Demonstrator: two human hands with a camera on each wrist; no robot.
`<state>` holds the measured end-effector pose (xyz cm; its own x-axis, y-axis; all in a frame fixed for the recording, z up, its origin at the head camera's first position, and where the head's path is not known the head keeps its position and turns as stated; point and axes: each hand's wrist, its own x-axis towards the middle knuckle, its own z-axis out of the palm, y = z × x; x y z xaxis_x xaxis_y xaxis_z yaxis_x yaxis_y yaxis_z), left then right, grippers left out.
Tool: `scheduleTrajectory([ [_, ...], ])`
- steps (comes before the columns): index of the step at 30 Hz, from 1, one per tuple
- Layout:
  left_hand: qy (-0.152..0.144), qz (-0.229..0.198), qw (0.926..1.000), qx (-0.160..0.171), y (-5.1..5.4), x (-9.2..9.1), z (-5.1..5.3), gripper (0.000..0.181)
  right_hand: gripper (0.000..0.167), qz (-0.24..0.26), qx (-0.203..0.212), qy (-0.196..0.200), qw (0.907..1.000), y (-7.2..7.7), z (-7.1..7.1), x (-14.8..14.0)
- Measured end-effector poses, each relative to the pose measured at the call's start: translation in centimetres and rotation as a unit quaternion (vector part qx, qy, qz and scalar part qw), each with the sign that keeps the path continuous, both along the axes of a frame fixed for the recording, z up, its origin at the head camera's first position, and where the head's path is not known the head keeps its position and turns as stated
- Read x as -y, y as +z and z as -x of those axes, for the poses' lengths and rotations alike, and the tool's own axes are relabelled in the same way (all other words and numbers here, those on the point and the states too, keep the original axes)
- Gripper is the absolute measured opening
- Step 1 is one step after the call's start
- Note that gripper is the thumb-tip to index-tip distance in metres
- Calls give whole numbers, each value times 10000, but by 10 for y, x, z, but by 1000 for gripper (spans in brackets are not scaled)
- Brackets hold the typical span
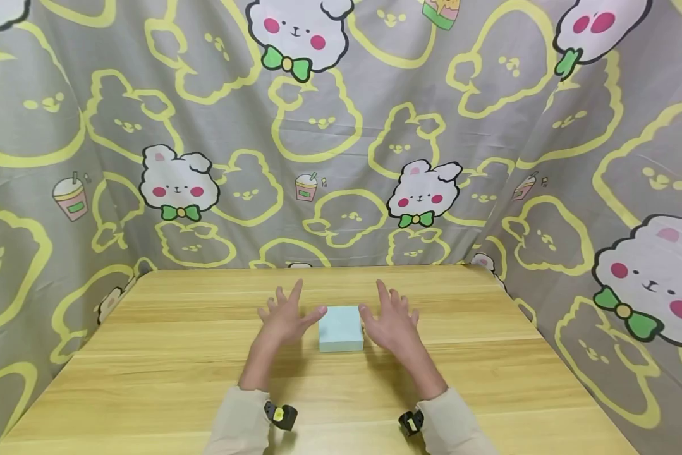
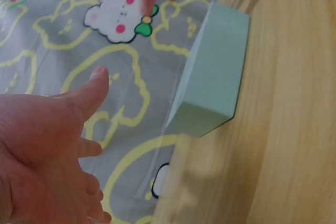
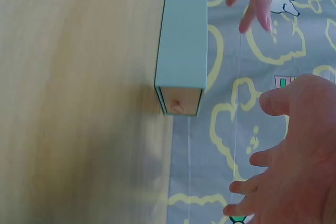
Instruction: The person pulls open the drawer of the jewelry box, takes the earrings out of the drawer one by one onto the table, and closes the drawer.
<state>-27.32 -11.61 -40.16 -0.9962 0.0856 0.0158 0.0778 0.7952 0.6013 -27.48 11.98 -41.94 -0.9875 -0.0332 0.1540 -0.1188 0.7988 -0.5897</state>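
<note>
A pale blue-green box (image 1: 341, 327) lies flat on the wooden table between the two hands. In the right wrist view one end of the box (image 3: 182, 40) shows an inset tan panel (image 3: 181, 99) with a small tab on it, like a drawer front. My left hand (image 1: 284, 319) is spread to the left of the box, fingers pointing away. On the other side my right hand (image 1: 394, 321) is spread too, its thumb by the box's far right corner. The left wrist view shows a gap between the left hand (image 2: 52, 150) and the box (image 2: 215, 66). Neither hand holds anything.
The wooden table (image 1: 176, 360) extends around the box on every side. A grey curtain (image 1: 341, 133) with rabbit and yellow outline prints hangs behind it and along both sides. Small black devices (image 1: 281, 416) are worn at both wrists, over light sleeves (image 1: 239, 420).
</note>
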Motion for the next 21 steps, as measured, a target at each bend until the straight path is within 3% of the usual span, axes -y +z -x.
scheduleTrajectory([
  [5, -196, -527, 9984, 93, -3, -13, -1, 91, 77, 603, 2, 179, 9980, -5, 2, 8],
  [9, -345, -817, 9958, 234, -7, -20, 0, 89, 78, 946, 370, 266, 9945, -7, 2, 12],
  [13, -480, -920, 9941, 319, -11, -25, 3, 87, 78, 967, 705, 332, 9923, -8, 1, 14],
  [21, -399, -1007, 9929, 491, -22, -28, 7, 82, 67, 1174, 817, 511, 9884, -13, 2, 15],
])
